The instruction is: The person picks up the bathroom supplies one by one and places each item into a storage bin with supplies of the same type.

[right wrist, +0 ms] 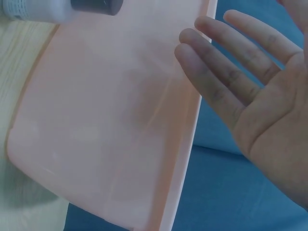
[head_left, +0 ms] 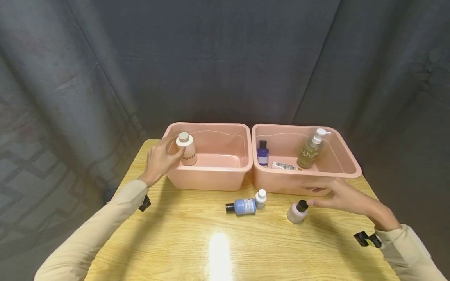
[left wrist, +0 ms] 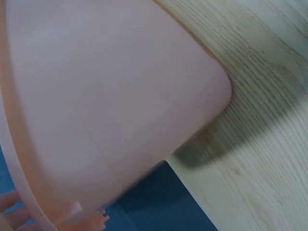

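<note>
A white bottle (head_left: 188, 153) with a beige cap and "MURRA" lettering stands inside the left pink bin (head_left: 207, 179). My left hand (head_left: 159, 160) grips this bottle at its side, the thumb in front and the fingers partly hidden behind; only some fingers (left wrist: 14, 211) show at the left wrist view's lower corner. On the table, a pale pink bottle (head_left: 294, 214) with a black cap stands before the right pink bin (head_left: 281, 181). My right hand (head_left: 342, 197) reaches in beside that cap, fingers extended and the thumb tip close to it. In the right wrist view the palm holds nothing.
A blue bottle (head_left: 245, 206) lies on the table against a small white bottle (head_left: 260, 198). In the right bin are a dark blue bottle (head_left: 262, 154), a white tube (head_left: 283, 166) and a green pump bottle (head_left: 310, 153). Grey curtain (head_left: 225, 58) hangs behind.
</note>
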The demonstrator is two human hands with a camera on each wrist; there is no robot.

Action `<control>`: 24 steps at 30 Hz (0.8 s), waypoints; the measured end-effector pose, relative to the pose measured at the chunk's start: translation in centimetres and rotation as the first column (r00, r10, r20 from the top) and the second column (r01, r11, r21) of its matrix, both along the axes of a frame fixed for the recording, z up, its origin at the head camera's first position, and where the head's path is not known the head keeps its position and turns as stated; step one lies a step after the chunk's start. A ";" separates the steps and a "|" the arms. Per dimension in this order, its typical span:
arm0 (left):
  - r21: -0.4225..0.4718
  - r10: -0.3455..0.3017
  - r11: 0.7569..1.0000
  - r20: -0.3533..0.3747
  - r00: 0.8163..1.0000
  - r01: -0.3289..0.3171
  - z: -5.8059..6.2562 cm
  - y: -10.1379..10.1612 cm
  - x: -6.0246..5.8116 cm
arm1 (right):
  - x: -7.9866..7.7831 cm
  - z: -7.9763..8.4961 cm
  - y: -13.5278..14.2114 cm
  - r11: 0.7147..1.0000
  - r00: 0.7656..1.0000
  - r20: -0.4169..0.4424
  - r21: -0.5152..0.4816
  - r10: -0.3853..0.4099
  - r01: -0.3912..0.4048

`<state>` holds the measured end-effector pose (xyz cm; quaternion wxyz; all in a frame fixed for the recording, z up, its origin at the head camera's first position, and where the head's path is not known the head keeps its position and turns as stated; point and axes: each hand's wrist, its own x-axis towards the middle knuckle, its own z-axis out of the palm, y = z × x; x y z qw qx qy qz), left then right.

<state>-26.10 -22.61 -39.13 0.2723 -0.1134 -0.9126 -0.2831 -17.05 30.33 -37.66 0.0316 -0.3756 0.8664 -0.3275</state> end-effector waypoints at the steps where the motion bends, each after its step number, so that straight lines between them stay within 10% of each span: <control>1: -0.004 -0.005 1.000 0.007 1.000 0.005 0.0 -0.1 0.0 | 0.0 -0.1 0.0 1.000 1.000 0.004 -0.004 0.001 -0.001; 24: -0.128 -0.025 0.990 0.209 0.978 0.052 -1.4 -1.4 -0.2 | -0.3 -2.2 -0.2 0.998 0.993 -0.120 0.054 0.021 -0.015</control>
